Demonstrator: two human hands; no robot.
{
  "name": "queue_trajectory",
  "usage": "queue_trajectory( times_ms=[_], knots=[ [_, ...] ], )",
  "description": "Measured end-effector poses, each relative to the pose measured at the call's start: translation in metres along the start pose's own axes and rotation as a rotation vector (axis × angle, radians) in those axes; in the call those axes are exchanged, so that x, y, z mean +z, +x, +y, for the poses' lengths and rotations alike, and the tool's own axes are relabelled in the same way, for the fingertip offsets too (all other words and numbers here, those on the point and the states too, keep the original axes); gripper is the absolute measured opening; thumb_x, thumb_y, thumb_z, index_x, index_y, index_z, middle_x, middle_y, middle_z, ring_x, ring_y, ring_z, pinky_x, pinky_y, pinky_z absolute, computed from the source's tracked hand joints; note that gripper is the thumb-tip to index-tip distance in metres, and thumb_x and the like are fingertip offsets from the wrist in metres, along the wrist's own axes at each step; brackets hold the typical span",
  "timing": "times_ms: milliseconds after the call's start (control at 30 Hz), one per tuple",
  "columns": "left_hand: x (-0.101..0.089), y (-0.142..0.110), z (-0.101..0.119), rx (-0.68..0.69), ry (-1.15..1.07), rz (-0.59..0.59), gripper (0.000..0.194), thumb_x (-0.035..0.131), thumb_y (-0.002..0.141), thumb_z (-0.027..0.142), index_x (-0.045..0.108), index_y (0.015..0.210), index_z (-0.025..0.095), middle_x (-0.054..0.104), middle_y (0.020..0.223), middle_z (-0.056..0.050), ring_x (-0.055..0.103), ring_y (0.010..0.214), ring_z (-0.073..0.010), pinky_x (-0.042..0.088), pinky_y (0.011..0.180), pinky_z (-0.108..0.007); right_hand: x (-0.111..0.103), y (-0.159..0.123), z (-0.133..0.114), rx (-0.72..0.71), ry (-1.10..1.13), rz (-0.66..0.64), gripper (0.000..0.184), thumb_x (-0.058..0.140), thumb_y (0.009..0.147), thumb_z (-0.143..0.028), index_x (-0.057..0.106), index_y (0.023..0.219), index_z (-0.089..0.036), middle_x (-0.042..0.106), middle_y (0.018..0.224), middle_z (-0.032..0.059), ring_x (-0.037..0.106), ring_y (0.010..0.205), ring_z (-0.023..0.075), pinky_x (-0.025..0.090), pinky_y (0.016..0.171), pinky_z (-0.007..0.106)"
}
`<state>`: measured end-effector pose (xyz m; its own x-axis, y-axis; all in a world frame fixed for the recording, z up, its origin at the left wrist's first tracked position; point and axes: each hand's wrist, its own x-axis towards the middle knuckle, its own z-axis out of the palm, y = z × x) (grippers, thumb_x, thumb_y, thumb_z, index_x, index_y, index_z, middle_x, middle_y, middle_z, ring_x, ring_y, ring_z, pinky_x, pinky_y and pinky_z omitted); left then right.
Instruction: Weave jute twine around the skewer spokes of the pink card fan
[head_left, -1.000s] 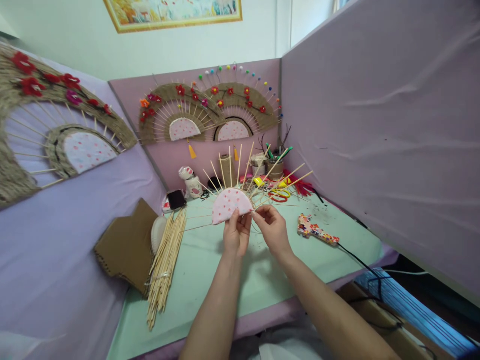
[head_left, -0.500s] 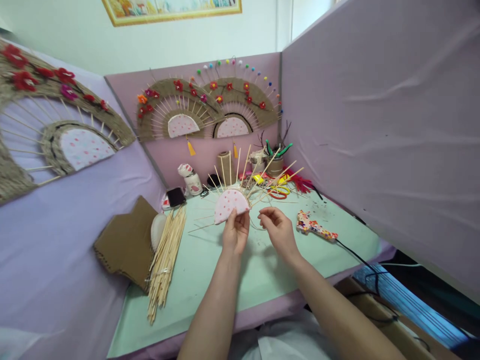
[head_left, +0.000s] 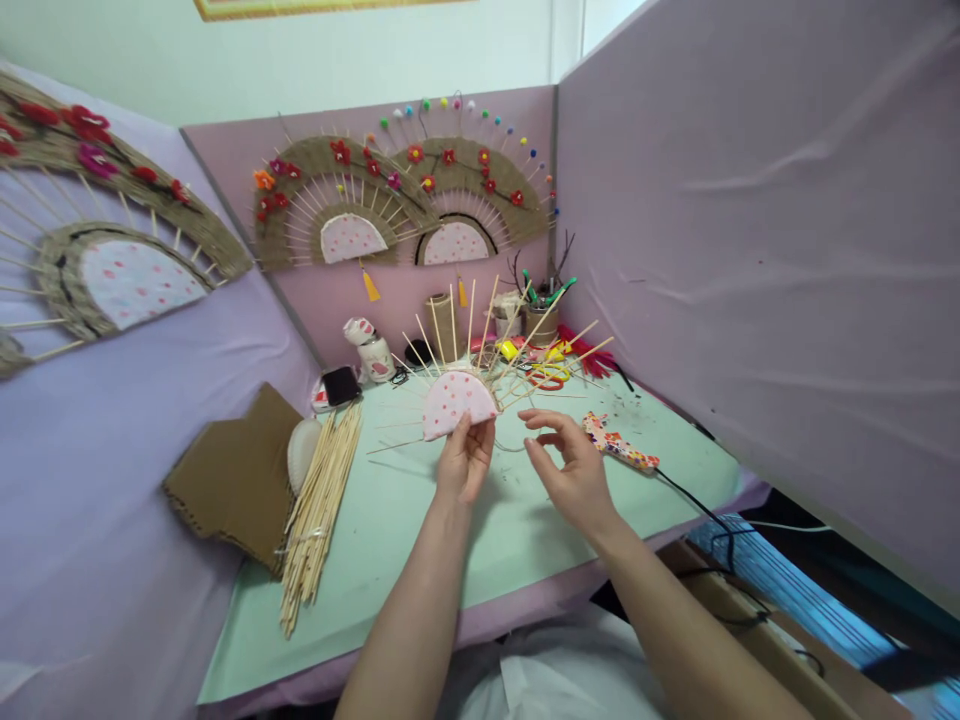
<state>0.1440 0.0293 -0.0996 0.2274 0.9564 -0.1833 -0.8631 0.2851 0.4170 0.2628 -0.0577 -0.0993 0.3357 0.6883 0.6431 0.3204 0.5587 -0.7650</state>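
My left hand [head_left: 466, 458] grips the lower edge of a half-round fan base [head_left: 457, 402], thumb in front and fingers behind. Pink fabric with red spots covers the base, and thin wooden sticks [head_left: 471, 318] radiate from its curved rim. A few paces of space to the right of the base, my right hand [head_left: 568, 465] is raised with thumb and fingers apart, and I see nothing held in it. A thin loop of twine [head_left: 514, 449] curves between the base and the right hand. How the twine joins the base is hidden.
A bundle of sticks [head_left: 319, 520] and brown cardboard [head_left: 240, 480] lie at left. A flower-patterned glue gun [head_left: 621, 445] with a black cord lies at right. Scissors [head_left: 547, 377], a twine spool [head_left: 441, 325] and a jar [head_left: 373, 352] stand behind. Finished fans [head_left: 480, 190] hang on the partition.
My right thumb and fingers have spread from a near pinch. The fan base stays in my left hand. The whole view has shifted slightly as the head moved.
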Motion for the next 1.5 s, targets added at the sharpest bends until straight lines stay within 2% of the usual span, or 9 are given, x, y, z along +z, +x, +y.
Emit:
queue_trajectory(
  times_ms=[200,467,700,933,1067,1200,1333,1433,1500],
  knots=[
    [-0.001,-0.004,0.0,0.003,0.005,-0.053,0.016,0.049,0.09,0.005,0.064,0.09,0.01,0.073,0.083,-0.006,0.07,0.076,-0.0097,0.057,0.083,-0.022,0.02,-0.006,0.004,0.092,0.088,-0.012,0.011,0.056,0.087,-0.022,0.054,0.098,-0.022,0.063,0.117,0.0096,0.059,0.112,0.0202,0.051,0.081,0.033],
    [-0.002,-0.005,-0.001,-0.013,0.021,-0.08,0.018,0.048,0.09,0.005,0.064,0.084,0.011,0.073,0.079,-0.005,0.07,0.076,-0.0097,0.057,0.084,-0.023,0.021,-0.008,0.004,0.121,0.144,-0.014,0.008,0.055,0.088,-0.023,0.053,0.096,-0.023,0.062,0.116,0.0087,0.057,0.113,0.02,0.049,0.083,0.032],
    [-0.003,-0.004,-0.002,-0.015,0.026,-0.079,0.016,0.05,0.089,0.005,0.065,0.089,0.011,0.073,0.081,-0.005,0.07,0.077,-0.0096,0.057,0.083,-0.022,0.02,-0.008,0.005,0.118,0.157,-0.011,0.009,0.055,0.087,-0.022,0.053,0.096,-0.023,0.06,0.116,0.0077,0.056,0.113,0.0194,0.049,0.082,0.031],
    [-0.004,-0.003,-0.002,-0.017,0.045,-0.067,0.017,0.049,0.09,0.006,0.064,0.085,0.011,0.072,0.077,-0.004,0.069,0.073,-0.0091,0.057,0.079,-0.021,0.019,-0.01,-0.002,0.105,0.11,-0.078,0.005,0.054,0.088,-0.023,0.055,0.093,-0.022,0.064,0.101,0.0056,0.061,0.097,0.0172,0.049,0.077,0.029],
    [-0.007,-0.001,0.001,-0.028,0.035,-0.069,0.02,0.047,0.091,0.006,0.065,0.085,0.012,0.072,0.076,-0.004,0.07,0.075,-0.0099,0.057,0.081,-0.022,-0.01,-0.002,0.005,0.081,-0.034,-0.033,0.011,0.055,0.087,-0.028,0.059,0.095,-0.021,0.064,0.094,0.0045,0.061,0.087,0.0165,0.049,0.075,0.029],
    [-0.008,0.0,0.008,-0.077,0.014,-0.07,0.023,0.043,0.093,0.01,0.066,0.087,0.013,0.071,0.075,-0.005,0.069,0.073,-0.0104,0.057,0.077,-0.022,-0.069,0.009,0.044,0.237,-0.391,0.066,0.018,0.055,0.085,-0.034,0.058,0.095,-0.019,0.065,0.091,0.0064,0.061,0.079,0.0189,0.048,0.07,0.032],
    [-0.008,0.0,0.014,-0.108,0.009,-0.091,0.028,0.039,0.095,0.014,0.066,0.088,0.014,0.072,0.076,-0.004,0.069,0.072,-0.0108,0.057,0.069,-0.02,-0.112,0.007,0.085,0.405,-0.959,-0.244,0.042,0.061,0.08,-0.034,0.059,0.117,-0.015,0.062,0.11,0.0162,0.056,0.104,0.0318,0.042,0.086,0.041],
    [-0.009,0.001,0.016,-0.115,-0.003,-0.113,0.03,0.038,0.096,0.015,0.067,0.09,0.015,0.073,0.081,-0.004,0.068,0.074,-0.011,0.057,0.069,-0.021,-0.115,0.004,0.093,0.508,-1.148,-0.38,0.058,0.061,0.082,-0.041,0.049,0.134,-0.019,0.057,0.12,0.0185,0.052,0.111,0.0365,0.041,0.083,0.042],
    [-0.01,0.003,0.017,-0.119,-0.009,-0.113,0.03,0.038,0.096,0.015,0.067,0.09,0.015,0.072,0.08,-0.004,0.068,0.075,-0.0111,0.057,0.069,-0.021,-0.112,0.005,0.091,0.534,-1.182,-0.416,0.057,0.058,0.084,-0.045,0.048,0.135,-0.021,0.057,0.118,0.0184,0.053,0.109,0.0359,0.042,0.081,0.04]
  ],
)
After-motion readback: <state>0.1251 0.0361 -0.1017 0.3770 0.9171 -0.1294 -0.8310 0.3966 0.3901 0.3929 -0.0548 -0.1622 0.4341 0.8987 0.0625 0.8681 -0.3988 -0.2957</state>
